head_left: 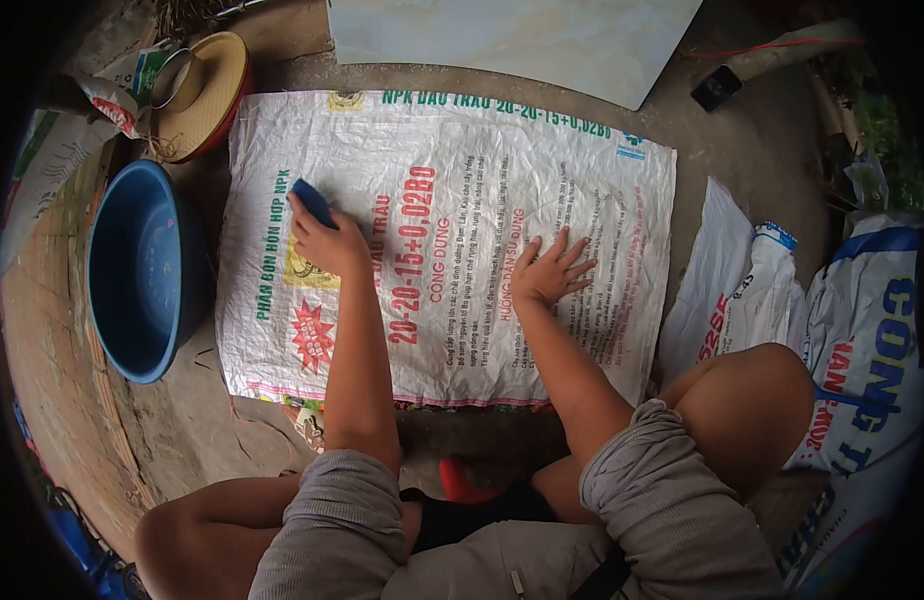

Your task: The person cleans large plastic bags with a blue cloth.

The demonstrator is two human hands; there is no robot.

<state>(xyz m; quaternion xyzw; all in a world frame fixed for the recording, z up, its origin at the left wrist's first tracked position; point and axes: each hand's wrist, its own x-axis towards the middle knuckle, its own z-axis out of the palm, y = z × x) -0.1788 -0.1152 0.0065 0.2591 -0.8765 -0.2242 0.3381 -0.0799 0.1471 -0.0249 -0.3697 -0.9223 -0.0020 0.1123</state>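
Observation:
A white woven sack (452,330) printed with red, green and black lettering lies spread flat on the ground before me. At its left part, my left hand (327,238) grips a dark blue cloth or pad (312,203), pressed down on the sack above a yellow printed patch. My right hand (555,270) rests palm down on the sack's right half, fingers spread, holding nothing. The printed text runs sideways between the two hands.
A blue basin (100,270) stands left of the sack, below a round tan lid or tray (224,100). More printed sacks (872,330) lie at the right. A pale board (512,45) is at the top, a black phone-like object (717,89) at the upper right.

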